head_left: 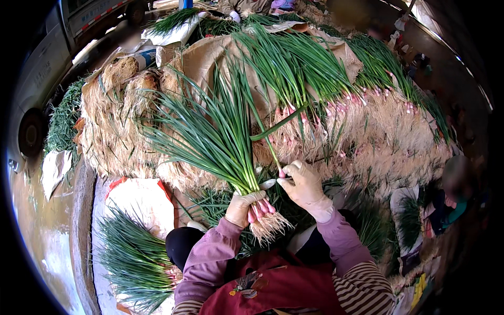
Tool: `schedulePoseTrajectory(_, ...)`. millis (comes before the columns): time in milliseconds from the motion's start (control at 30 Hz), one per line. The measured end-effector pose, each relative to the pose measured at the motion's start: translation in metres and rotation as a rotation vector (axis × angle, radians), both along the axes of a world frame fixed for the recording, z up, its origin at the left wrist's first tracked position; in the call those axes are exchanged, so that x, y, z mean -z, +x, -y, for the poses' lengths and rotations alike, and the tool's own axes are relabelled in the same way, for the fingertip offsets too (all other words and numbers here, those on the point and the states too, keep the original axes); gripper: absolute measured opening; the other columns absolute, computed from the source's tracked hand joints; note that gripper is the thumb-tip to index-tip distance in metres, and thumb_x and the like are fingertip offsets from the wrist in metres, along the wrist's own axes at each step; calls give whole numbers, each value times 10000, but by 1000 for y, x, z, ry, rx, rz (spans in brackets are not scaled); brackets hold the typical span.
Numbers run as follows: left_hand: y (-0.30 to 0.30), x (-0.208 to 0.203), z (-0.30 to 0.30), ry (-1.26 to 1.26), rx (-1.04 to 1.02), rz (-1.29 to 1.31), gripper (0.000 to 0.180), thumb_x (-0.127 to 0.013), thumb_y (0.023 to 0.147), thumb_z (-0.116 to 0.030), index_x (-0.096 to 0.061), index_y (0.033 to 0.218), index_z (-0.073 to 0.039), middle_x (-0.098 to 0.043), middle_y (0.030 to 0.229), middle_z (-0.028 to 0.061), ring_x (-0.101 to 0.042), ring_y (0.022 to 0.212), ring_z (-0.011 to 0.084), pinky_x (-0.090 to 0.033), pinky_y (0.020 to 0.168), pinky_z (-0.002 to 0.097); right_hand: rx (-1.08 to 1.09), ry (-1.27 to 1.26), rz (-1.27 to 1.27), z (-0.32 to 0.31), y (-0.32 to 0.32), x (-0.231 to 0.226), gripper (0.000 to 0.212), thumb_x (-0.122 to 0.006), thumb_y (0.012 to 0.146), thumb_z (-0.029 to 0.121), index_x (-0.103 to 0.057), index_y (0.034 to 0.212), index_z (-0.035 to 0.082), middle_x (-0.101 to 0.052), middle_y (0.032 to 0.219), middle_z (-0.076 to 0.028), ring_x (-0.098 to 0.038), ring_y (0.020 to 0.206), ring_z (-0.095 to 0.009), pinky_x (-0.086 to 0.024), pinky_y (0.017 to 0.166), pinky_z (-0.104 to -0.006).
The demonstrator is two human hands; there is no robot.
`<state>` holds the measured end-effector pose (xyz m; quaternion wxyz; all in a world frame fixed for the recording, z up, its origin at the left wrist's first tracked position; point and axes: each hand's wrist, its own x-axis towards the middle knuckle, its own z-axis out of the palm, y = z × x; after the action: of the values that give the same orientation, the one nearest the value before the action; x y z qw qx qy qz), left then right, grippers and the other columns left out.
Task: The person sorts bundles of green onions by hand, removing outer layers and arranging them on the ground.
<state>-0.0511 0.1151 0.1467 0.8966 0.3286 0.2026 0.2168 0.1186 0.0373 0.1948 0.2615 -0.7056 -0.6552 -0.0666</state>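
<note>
Covering the lap at six o'clock, a dark-red cloth apron (268,291) with a small coloured motif lies between lilac sleeves (207,256) and striped cuffs of fabric. Just beyond it, the left hand (243,208), in a thin, wrinkled cream glove, is closed around the necks of a bunch of spring onions (212,134), just below the centre; its glossy, blade-like leaves fan toward eleven, while rounded pink bulbs and wiry, straw-pale roots (269,227) hang toward six. The right hand (304,190), toward four and gloved alike, pinches the bulb end of a single spring onion stalk (271,151), slim and rod-straight, beside the bunch. At half past seven, a bushy bundle of spring onions (134,257) rests on a white sack (146,197) with red edging. Farther off, a fibrous, matted heap of roots (378,139) sweeps from nine to three, with creased tan sheeting (205,55) at eleven and laid-out spring onions (294,65) at one. Wet, shiny ground (55,247) shows at eight; a smooth, silver-grey vehicle (47,68) stands at ten, beyond tangled greens (65,126).
</note>
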Motion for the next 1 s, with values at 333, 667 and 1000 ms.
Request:
schedulePoseTrajectory(333,-5,23,-7,-107,199,72,268,-559,859,-193,-550,901,72,-618,735,238,-594,544,214,-448,440,210,-529,-240,-871,-37,-2,32,494,-589,873,295,-448,1255,15,-590,997,-28,-480,660,-73,-428,639,-224)
schedulePoseTrajectory(667,-10,17,-7,-40,132,-88,233,-596,842,-174,-567,838,57,-622,672,244,-572,433,192,-426,345,234,-193,-319,-401,-37,3,52,243,-557,842,249,-642,795,27,-613,702,-173,-600,637,-275,-455,589,-362)
schedulePoseTrajectory(1000,-25,4,-6,66,-173,32,290,-604,819,-83,-469,1058,10,-594,651,194,-607,476,255,-451,363,266,-257,-870,-542,-34,31,-41,366,-623,828,227,-592,1162,80,-667,851,-76,-592,614,-129,-489,567,-269)
